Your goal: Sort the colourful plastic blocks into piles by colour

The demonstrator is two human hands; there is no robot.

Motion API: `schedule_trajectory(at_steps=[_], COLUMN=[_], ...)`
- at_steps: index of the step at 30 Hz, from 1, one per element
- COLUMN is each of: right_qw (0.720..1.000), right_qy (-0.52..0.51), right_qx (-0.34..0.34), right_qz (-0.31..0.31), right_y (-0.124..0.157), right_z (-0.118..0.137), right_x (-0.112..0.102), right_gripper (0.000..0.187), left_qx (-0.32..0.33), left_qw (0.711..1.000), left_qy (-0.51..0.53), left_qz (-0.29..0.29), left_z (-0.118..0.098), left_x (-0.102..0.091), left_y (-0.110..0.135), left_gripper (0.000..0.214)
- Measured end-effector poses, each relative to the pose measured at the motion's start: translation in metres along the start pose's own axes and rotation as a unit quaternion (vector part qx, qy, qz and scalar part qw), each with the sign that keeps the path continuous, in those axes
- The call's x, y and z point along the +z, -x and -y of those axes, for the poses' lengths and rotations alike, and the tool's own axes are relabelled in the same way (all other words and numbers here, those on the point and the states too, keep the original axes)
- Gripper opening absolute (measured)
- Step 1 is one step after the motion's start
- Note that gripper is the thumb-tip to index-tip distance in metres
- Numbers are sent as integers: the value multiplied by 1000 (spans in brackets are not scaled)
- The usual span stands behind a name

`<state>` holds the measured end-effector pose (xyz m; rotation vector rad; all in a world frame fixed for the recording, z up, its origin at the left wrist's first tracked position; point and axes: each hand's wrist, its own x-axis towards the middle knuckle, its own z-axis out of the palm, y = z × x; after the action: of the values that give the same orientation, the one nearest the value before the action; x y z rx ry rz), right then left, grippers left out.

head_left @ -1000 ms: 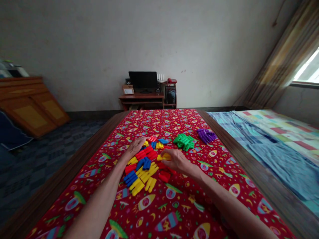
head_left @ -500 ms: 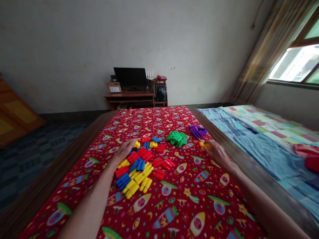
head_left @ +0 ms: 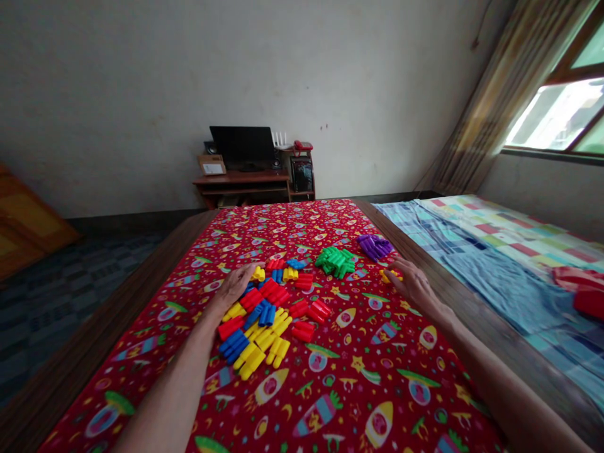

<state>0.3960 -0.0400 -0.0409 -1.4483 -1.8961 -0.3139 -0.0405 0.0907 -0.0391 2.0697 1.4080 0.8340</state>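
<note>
- My right hand (head_left: pixel 415 286) is at the right edge of the surface (head_left: pixel 141 296), its fingers closed narrowly on a yellow block (head_left: pixel 391 275) that rests on or just above the red patterned cloth (head_left: pixel 330 384); I cannot tell which.
- The spot lies just near-side of the purple pile (head_left: pixel 374 246) and to the right of the green pile (head_left: pixel 336 262), apart from both.
- My left hand (head_left: pixel 236 284) lies flat with fingers spread loosely, holding nothing, resting on the far left side of the mixed pile (head_left: pixel 267 314) of red, blue and yellow blocks.
- Judgement: the step in hand is setting the yellow block down as the start of its own group.
- To do it well, I lower the block until it sits flat on the cloth before I loosen my fingers.
- I keep a clear gap to the purple pile so the colours stay separate.
- I stay inboard of the wooden border, since a block let go too far right could roll toward the bed (head_left: pixel 495 251).
- I keep my left hand steady on the mixed pile so nothing scatters.
</note>
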Motion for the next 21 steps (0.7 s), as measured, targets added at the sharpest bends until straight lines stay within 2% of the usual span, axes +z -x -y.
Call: schedule_trajectory(at_steps=[3,5,8,11,14,16,19,21], right_qw=[996,985,963,951,956,955,953,960], right_qy=[-80,-130,-168,-130,-65,-60,-104,-136], right_qx=[-47,-77,-114,-133,-140,-137,-144,-151], right_qz=[3,79,178,245,251,256,245,195], right_y=[-23,-42,-71,-93,-104,-106,-104,-98], right_z=[41,75,123,155,167,167,158,145], right_x=[10,26,63,108,138,144,134,117], right_gripper=[23,23,22,22,23,20,17,23], left_qx=[5,7,16,27,27,19,9,7], left_qw=[1000,1000,1000,999,1000,1000,1000,1000], left_qy=[-4,-9,-14,-14,-5,3,12,17], left_qz=[8,12,9,10,0,-11,-14,-13], left_z=[-4,-6,-6,-3,4,8,14,15], left_x=[-1,-3,-5,-4,-2,1,4,5], left_y=[2,5,8,8,5,2,0,-1], left_gripper=[66,66,66,65,67,69,70,69])
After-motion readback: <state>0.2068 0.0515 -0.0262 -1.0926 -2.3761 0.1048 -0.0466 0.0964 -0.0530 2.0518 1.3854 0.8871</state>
